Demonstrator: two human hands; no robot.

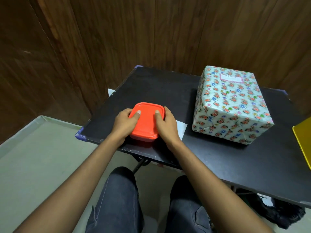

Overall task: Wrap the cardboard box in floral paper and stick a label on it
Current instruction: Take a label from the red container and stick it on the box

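1. So, left hand (125, 122) grips the left side of an orange lidded container (146, 121) near the desk's (210, 157) front-left edge, thumb flat on the lid.
2. Right hand (166, 123) mirrors it, fingers curled round the right side, thumb on top.
3. White paper (182, 128) pokes out from under that hand.
4. Wrapped box (232, 105) sits toward the back-right, floral paper on, pink-bordered label (231, 78) stuck on top.
5. Yellow thing (304, 140) at the right edge.
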